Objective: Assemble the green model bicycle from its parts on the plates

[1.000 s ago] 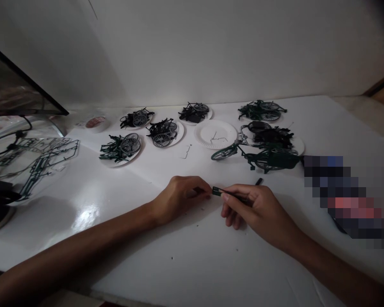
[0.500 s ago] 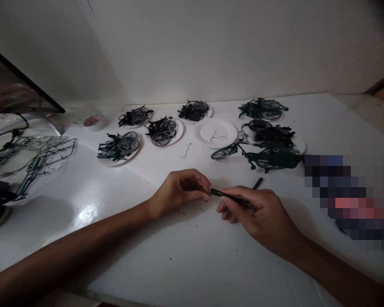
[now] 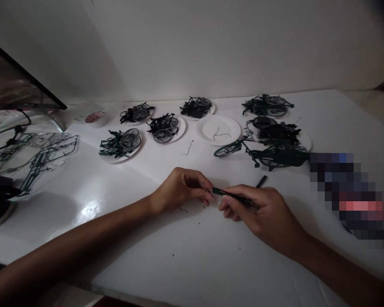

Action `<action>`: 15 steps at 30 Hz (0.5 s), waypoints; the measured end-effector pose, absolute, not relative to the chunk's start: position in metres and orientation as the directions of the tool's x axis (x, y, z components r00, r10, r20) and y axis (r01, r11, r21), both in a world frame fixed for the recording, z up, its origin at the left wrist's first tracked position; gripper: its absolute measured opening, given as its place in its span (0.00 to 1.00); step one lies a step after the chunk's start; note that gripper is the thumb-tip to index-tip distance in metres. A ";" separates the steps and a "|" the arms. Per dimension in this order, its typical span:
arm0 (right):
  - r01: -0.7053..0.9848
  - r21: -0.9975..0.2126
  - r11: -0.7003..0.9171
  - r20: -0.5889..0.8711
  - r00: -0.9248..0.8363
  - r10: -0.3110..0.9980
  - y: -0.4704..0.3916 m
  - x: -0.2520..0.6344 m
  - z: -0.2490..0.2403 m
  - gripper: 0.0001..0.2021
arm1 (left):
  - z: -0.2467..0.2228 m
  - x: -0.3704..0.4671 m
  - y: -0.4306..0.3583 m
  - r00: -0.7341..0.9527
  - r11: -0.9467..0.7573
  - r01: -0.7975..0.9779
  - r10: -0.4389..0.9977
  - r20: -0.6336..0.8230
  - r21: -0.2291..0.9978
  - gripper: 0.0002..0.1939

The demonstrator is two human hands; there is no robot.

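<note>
A small dark green part (image 3: 216, 191) sits near the centre of the frame, just above the table top, between the two hands. The right hand (image 3: 257, 209) is closed in a pinch on a slender dark strip (image 3: 238, 197) that meets the part. The left hand (image 3: 179, 192) is curled, thumb and forefinger narrowly apart at the part's left end; whether they grip it, I cannot tell. A dark stick (image 3: 261, 181) shows just beyond the right knuckles. The white table (image 3: 141, 264) offers bare surface below both hands, marked by a few tiny specks, and a glossy bare stretch left of centre. Its front edge slants through the lower left, its back edge meets the wall (image 3: 211, 51), and its right edge slopes down from the upper right. Above the hands, a thin bent wire (image 3: 189, 148) lies on the table, left of a paper plate (image 3: 202, 138) that holds thin wire pieces (image 3: 220, 135). Three plates to its left and one behind it carry heaps of dark bicycle parts (image 3: 161, 128) with spoked wheels; two more are loaded at right. A green model bicycle (image 3: 275, 157) lies in front of the nearer right-hand plate. A white tub (image 3: 97, 124) with something reddish stands at upper left, above green plastic sprues (image 3: 35, 175) at the left side.
</note>
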State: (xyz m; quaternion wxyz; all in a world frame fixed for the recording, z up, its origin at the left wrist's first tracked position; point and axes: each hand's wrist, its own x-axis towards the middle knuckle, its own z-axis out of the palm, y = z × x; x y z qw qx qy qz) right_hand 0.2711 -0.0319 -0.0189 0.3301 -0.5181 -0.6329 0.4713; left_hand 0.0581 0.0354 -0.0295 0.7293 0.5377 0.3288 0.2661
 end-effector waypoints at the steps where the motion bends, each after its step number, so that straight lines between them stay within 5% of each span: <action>1: 0.344 -0.939 0.016 -0.073 -0.246 0.967 -0.032 0.271 -0.019 0.09 | -0.029 0.058 0.036 0.645 0.290 -0.040 0.739 -0.198 0.956 0.08; 15: 0.498 -0.845 0.194 0.058 -0.277 0.959 -0.039 0.272 -0.023 0.09 | -0.029 0.059 0.035 0.654 0.328 -0.029 0.721 -0.230 0.944 0.09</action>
